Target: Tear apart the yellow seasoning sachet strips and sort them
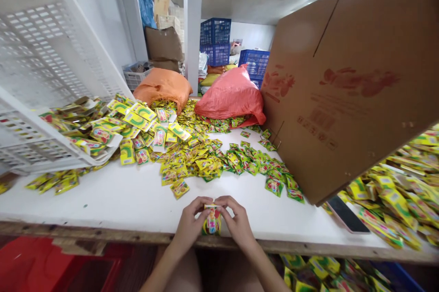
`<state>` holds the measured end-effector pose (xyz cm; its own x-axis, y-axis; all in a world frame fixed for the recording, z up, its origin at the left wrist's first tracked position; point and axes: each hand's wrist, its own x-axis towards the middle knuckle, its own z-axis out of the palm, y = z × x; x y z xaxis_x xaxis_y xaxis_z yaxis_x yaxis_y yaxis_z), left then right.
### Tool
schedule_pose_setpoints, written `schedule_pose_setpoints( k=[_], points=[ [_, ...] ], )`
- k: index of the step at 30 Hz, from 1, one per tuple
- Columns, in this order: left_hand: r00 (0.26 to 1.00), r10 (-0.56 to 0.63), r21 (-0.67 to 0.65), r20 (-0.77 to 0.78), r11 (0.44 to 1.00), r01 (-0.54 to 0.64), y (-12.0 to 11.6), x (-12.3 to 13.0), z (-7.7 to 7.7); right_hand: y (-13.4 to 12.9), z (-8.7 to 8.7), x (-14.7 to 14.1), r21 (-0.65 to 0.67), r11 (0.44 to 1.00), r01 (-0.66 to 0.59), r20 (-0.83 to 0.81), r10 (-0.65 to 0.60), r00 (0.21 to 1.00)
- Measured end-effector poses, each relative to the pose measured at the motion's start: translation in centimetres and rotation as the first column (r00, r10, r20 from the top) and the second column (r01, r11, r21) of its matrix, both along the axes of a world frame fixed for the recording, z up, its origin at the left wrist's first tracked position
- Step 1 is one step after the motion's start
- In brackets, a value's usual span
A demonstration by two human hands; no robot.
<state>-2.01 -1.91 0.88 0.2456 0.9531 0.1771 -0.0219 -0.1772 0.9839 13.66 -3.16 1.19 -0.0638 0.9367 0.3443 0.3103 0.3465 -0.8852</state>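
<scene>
Near the table's front edge, a small yellow printed box (212,221) stands between my hands. My left hand (194,216) pinches its left side and top with thumb and fingertips. On the opposite side, my right hand (236,215) grips the top and right side in the same way. Colourful print faces me, and a pale strip shows along the box's top edge. Beyond my hands lies a spread of small yellow sachets (207,159), which turns to green sachets (254,159) on the right.
A tipped white crate (75,155) spills flat yellow boxes (137,120) at left. Orange (164,84) and red sacks (233,93) lie behind the sachets. A big cardboard carton (343,82) leans at right, beside a phone (348,215) and more yellow boxes (394,200). A red stool (34,264) sits below.
</scene>
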Motion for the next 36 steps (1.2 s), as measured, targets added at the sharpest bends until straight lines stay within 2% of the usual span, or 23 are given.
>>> schedule_pose_setpoints(
  k=[2, 7, 17, 27, 31, 36],
  points=[
    [0.999, -0.011, 0.012, -0.031, 1.000, 0.011, 0.0, -0.2, 0.4, -0.3, 0.3, 0.1, 0.021, 0.999, -0.030, 0.007, 0.030, 1.000],
    [0.992, 0.076, 0.028, -0.099, 0.997, -0.074, -0.1, -0.1, 0.9, -0.5, 0.5, 0.0, 0.023, 0.999, 0.023, 0.035, -0.024, 0.999],
    [0.980, 0.109, 0.041, -0.164, 0.994, -0.104, 0.9, 0.5, 1.9, 0.8, 1.8, 0.3, -0.019, 0.997, 0.073, 0.312, -0.064, 0.948],
    [0.991, 0.099, 0.021, -0.091, 0.995, -0.098, 0.1, -0.2, -0.7, -0.5, -0.2, 0.7, -0.021, 0.999, 0.035, 0.086, -0.034, 0.996],
    [0.990, 0.083, 0.036, -0.114, 0.996, -0.079, 0.4, -0.3, 0.1, -0.5, -0.4, 0.4, -0.058, 0.997, 0.046, 0.086, -0.040, 0.996],
    [0.980, 0.100, 0.120, -0.173, 0.989, -0.080, 0.7, 0.1, 1.8, 0.0, 0.5, 0.3, -0.068, 0.997, 0.044, 0.189, -0.031, 0.981]
  ],
)
